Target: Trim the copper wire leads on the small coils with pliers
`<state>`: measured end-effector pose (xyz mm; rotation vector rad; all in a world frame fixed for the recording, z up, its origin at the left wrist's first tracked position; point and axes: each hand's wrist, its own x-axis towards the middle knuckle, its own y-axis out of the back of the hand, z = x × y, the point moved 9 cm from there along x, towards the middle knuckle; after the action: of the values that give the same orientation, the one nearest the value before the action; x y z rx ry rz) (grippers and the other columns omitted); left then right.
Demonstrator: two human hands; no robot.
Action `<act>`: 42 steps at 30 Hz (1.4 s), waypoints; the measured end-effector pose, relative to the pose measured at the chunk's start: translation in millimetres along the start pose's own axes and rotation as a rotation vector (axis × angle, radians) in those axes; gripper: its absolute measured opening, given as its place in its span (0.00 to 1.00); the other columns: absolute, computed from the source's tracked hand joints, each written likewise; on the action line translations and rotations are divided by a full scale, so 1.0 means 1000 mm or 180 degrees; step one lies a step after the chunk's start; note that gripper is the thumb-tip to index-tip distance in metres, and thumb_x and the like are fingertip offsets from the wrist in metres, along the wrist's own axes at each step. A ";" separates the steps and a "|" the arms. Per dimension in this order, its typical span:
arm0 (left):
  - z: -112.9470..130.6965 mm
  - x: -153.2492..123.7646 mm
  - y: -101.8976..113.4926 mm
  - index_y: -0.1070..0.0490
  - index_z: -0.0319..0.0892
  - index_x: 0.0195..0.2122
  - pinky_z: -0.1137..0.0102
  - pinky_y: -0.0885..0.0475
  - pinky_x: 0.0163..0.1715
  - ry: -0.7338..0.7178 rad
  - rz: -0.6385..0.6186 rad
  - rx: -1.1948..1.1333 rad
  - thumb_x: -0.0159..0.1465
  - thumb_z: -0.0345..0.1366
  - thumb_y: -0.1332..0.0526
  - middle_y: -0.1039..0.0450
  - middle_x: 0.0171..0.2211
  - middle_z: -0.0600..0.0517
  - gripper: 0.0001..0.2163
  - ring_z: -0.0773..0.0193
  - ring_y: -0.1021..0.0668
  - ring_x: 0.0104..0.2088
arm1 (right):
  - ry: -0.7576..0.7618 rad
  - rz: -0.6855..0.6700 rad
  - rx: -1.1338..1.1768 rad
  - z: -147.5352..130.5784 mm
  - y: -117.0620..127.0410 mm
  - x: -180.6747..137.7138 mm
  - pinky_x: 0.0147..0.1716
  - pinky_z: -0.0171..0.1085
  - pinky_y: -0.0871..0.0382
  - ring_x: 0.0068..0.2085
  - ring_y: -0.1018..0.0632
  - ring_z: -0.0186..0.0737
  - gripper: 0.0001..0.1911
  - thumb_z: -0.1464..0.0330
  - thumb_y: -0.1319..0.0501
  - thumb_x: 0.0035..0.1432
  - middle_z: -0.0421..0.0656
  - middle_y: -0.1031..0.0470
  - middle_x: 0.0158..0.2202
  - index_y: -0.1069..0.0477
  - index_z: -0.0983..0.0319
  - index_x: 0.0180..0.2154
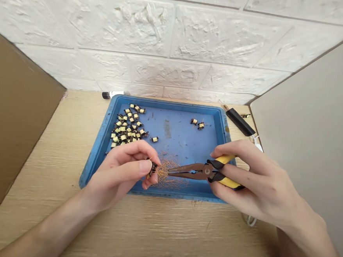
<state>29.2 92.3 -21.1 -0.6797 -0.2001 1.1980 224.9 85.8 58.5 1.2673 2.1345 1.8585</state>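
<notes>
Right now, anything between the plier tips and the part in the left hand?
Nothing visible. The pliers, gripped by the right hand, point at the small part pinched in the left hand; only its own copper wires lie between, above loose wire clippings in the blue tray.

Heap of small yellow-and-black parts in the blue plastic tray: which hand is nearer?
Left. Left hand sits just in front of the heap; right hand holds yellow-handled pliers at the tray's near-right corner.

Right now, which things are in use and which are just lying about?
In use: left hand, coil part pinched in it, right hand, pliers, blue tray, pile of parts, wire clippings.
Lying about: black tool, white cable, marker by the wall.
</notes>
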 end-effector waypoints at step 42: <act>-0.002 0.001 -0.003 0.11 0.44 0.44 0.83 0.21 0.30 -0.0212 -0.0231 0.0015 0.67 0.43 0.22 0.16 0.29 0.51 0.10 0.71 0.20 0.28 | 0.0162 0.0000 -0.0452 -0.006 0.000 -0.003 0.34 0.39 0.22 0.36 0.20 0.37 0.16 0.73 0.37 0.72 0.48 0.18 0.45 0.36 0.58 0.30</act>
<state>32.9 92.1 -21.0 -0.6238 -0.2756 1.1519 223.2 79.0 59.3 1.2034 1.9841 2.0224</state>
